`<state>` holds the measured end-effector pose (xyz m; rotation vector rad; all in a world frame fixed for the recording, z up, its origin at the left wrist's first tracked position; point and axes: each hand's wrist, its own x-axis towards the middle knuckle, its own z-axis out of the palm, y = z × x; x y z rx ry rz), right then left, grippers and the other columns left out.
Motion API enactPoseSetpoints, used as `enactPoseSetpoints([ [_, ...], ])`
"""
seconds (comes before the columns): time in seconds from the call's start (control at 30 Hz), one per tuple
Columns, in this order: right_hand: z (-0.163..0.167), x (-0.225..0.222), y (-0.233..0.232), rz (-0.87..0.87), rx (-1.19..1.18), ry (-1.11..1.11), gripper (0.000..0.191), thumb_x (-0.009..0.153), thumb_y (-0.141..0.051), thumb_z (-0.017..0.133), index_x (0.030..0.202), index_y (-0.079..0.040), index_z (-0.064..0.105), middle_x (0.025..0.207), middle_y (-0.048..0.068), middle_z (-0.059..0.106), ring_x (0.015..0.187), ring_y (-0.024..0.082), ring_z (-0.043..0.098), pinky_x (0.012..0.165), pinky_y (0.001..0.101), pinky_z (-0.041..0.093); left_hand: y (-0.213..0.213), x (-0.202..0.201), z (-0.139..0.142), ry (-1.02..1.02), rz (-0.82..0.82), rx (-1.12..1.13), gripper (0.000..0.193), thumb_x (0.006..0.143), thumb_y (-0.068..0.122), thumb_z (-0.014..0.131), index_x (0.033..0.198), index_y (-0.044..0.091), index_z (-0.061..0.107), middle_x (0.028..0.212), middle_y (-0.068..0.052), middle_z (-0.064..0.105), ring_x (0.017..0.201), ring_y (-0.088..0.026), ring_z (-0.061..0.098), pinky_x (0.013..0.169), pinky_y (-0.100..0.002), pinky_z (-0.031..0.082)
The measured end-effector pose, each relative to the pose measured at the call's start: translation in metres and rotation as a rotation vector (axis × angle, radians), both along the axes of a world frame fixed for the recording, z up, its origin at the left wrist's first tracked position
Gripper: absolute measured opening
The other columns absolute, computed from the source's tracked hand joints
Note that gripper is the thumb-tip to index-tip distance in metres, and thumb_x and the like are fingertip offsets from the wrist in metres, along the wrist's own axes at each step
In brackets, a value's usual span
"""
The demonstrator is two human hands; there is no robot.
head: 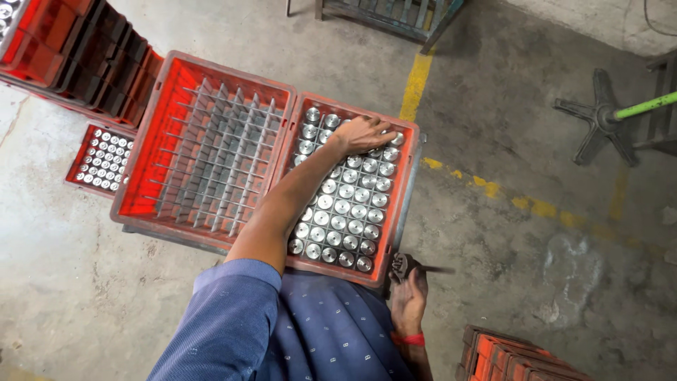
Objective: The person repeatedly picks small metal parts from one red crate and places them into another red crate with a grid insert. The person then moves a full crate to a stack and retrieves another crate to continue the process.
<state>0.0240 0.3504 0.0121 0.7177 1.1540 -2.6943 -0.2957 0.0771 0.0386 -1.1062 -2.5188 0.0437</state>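
The left hand (363, 134) is lying spread on metal cylinders (344, 204) at twelve o'clock of the crate (402, 212) (right hand (409, 293) gripping a dark tool (403, 267)), best lifting them straight up.

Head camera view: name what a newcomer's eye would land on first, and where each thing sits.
The red crate at centre, packed with rows of shiny metal cylinders, stands out first, with the left hand reaching over its far end. Beside it on the left sits a second red crate holding only a bare grey divider grid. Near the filled crate's near right corner, the right hand holds a small dark tool.
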Motion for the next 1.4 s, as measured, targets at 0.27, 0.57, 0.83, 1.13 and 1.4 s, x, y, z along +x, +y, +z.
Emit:
enactPoseSetpoints([
  [0.27, 0.007, 0.001, -0.033, 0.075, -0.048, 0.11, 0.007, 0.103, -0.013, 0.06, 0.098, -0.011, 0.056, 0.101, 0.013, 0.069, 0.09, 0.025, 0.068, 0.078, 0.0368, 0.056, -0.015, 0.186, -0.008, -0.355, 0.303, 1.015, 0.041, 0.09, 0.029, 0.078, 0.117, 0.005, 0.06, 0.079, -0.011, 0.07, 0.063, -0.029, 0.069, 0.056, -0.04, 0.052],
  [0.57, -0.015, 0.087, -0.098, 0.476, 0.698, -0.25, 0.054, 0.107, -0.045, 0.05, 0.08, 0.0, 0.064, 0.063, 0.011, 0.058, 0.055, 0.015, 0.06, 0.055, 0.0314, 0.049, -0.103, 0.346, 0.007, -0.848, 0.503, 0.532, 0.052, 0.072, 0.017, 0.081, 0.118, 0.005, 0.06, 0.104, -0.021, 0.064, 0.097, -0.041, 0.06, 0.085, -0.05, 0.051],
  [0.83, -0.033, 0.072, -0.213, 0.186, 0.26, -0.453, 0.038, 0.098, -0.053, 0.058, 0.108, -0.018, 0.07, 0.102, -0.002, 0.071, 0.094, 0.009, 0.064, 0.076, 0.0296, 0.054, -0.107, 0.362, -0.039, -0.787, 0.414, 0.279, 0.055, 0.074, 0.002, 0.074, 0.127, 0.007, 0.059, 0.123, -0.019, 0.063, 0.116, -0.04, 0.059, 0.095, -0.049, 0.05],
  [1.13, 0.037, 0.035, -0.233, -0.058, 0.015, -0.39, 0.029, 0.095, -0.04, 0.071, 0.102, -0.012, 0.069, 0.083, 0.0, 0.069, 0.072, 0.015, 0.064, 0.058, 0.0309, 0.05, -0.091, 0.346, -0.035, -0.623, 0.457, 0.135, 0.026, 0.079, 0.019, 0.08, 0.101, 0.009, 0.072, 0.094, -0.017, 0.073, 0.093, -0.038, 0.07, 0.078, -0.049, 0.056],
  [1.4, 0.029, 0.096, -0.042, 0.52, 0.412, -0.13, 0.033, 0.102, -0.045, 0.058, 0.1, -0.015, 0.072, 0.091, -0.003, 0.067, 0.078, 0.008, 0.058, 0.065, 0.0272, 0.046, 0.092, 0.439, -0.066, -0.943, 0.556, 0.151, 0.024, 0.094, 0.03, 0.072, 0.104, 0.009, 0.067, 0.096, -0.016, 0.072, 0.093, -0.036, 0.071, 0.08, -0.047, 0.056],
])
